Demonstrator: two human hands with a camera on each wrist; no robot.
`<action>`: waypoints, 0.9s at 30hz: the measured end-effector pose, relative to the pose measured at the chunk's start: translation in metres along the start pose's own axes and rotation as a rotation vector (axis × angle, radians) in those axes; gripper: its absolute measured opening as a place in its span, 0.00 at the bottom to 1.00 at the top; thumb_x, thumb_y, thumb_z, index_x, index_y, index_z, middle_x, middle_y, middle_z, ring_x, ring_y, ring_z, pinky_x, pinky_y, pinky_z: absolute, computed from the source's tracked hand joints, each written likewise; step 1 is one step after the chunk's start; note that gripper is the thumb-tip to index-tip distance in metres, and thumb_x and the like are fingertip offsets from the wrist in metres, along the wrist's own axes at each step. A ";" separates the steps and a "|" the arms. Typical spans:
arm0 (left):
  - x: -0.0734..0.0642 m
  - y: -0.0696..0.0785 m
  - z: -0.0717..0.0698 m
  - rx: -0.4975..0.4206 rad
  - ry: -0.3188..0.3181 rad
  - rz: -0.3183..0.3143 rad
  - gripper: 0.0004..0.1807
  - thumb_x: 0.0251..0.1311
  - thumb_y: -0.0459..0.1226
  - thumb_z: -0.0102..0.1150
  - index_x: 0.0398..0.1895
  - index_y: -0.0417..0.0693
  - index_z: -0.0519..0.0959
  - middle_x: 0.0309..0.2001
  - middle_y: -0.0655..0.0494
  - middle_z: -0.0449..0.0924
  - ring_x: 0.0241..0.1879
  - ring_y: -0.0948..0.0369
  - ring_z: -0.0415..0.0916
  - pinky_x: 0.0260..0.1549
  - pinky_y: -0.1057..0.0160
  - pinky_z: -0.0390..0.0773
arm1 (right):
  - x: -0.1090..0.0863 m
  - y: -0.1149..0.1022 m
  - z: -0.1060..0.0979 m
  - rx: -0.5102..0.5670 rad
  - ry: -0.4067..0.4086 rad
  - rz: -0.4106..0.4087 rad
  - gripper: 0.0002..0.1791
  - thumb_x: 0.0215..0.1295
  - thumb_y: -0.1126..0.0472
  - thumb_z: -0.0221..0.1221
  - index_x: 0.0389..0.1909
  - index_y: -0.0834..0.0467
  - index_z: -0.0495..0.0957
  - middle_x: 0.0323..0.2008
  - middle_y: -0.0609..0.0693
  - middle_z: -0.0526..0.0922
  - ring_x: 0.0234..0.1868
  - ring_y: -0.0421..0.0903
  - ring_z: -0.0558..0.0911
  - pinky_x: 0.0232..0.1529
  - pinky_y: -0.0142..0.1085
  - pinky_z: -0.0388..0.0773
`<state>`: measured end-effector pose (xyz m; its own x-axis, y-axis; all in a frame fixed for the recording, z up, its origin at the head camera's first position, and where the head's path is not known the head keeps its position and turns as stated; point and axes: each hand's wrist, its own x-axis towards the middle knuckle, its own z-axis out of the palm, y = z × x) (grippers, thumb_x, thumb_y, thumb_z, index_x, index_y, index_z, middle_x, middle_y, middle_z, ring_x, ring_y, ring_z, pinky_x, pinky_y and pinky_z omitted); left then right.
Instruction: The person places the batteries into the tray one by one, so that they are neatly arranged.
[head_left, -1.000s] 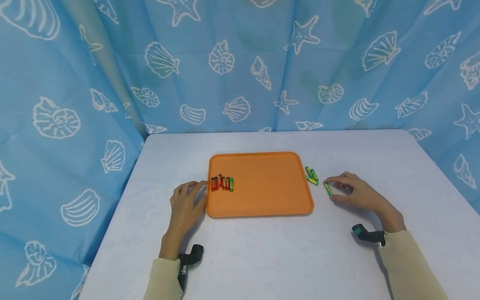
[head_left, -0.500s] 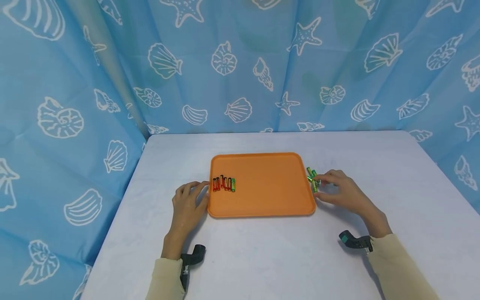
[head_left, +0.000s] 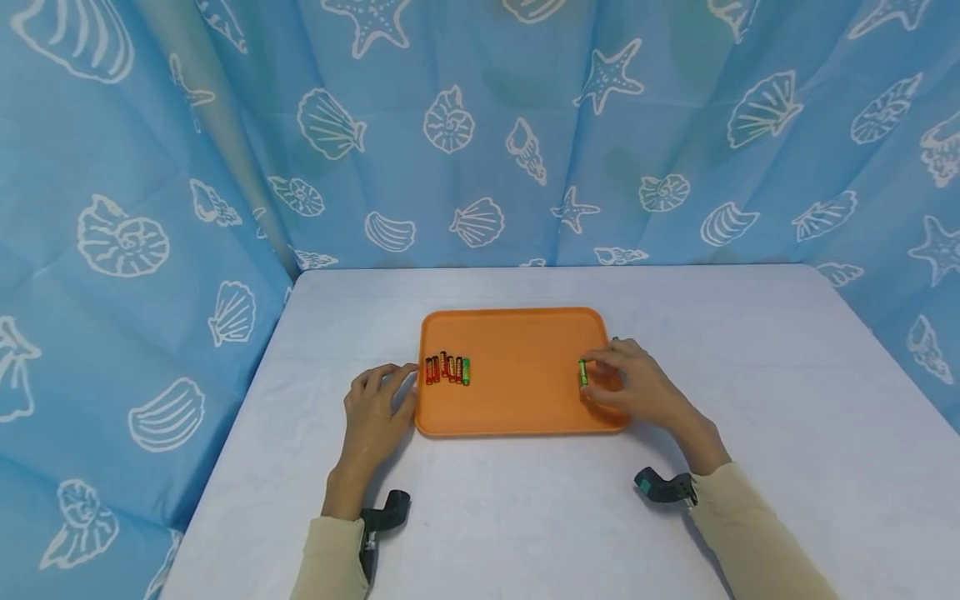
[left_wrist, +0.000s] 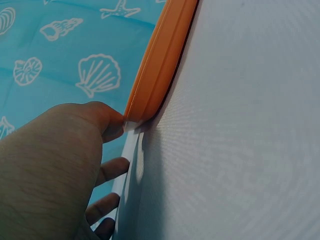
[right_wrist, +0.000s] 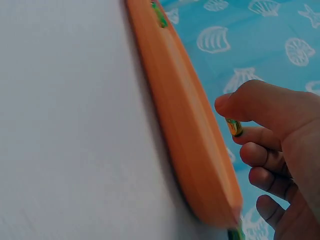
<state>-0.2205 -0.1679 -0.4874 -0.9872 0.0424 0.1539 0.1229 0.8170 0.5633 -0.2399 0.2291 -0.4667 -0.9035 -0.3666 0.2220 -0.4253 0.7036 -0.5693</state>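
My right hand pinches a green battery between thumb and fingers, over the right part of the orange tray. One end of that battery shows between the fingertips in the right wrist view. At the tray's left side, my left hand touches the rim with thumb and index finger, its other fingers loosely bent. Several red-and-black batteries stand in a side-by-side row at the tray's left end, with one green battery at the row's right.
The loose green batteries right of the tray are mostly hidden behind my right hand; a bit of one green battery shows past the tray's end in the right wrist view. A white cloth covers the table, and a blue shell-patterned curtain hangs behind.
My right hand has carried the green battery leftward from the table, past the loose green batteries, to over the tray. The left hand has stayed at the tray's rim.
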 end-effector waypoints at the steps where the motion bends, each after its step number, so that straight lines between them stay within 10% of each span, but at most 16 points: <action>1: 0.000 -0.001 0.000 -0.001 0.003 0.002 0.21 0.72 0.45 0.53 0.66 0.57 0.76 0.65 0.47 0.68 0.69 0.44 0.54 0.67 0.38 0.50 | 0.002 -0.002 0.003 -0.008 -0.009 -0.004 0.25 0.56 0.54 0.74 0.55 0.55 0.82 0.47 0.52 0.78 0.51 0.52 0.71 0.51 0.53 0.73; 27: 0.001 -0.005 0.001 -0.024 0.040 0.041 0.21 0.71 0.43 0.55 0.65 0.56 0.77 0.64 0.47 0.70 0.68 0.44 0.55 0.66 0.38 0.50 | 0.042 -0.043 0.051 -0.037 -0.003 -0.126 0.24 0.56 0.51 0.73 0.52 0.55 0.83 0.39 0.46 0.77 0.47 0.47 0.70 0.49 0.47 0.69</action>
<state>-0.2219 -0.1712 -0.4913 -0.9766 0.0521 0.2088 0.1658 0.8008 0.5755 -0.2575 0.1528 -0.4732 -0.8426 -0.4552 0.2879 -0.5373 0.6740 -0.5070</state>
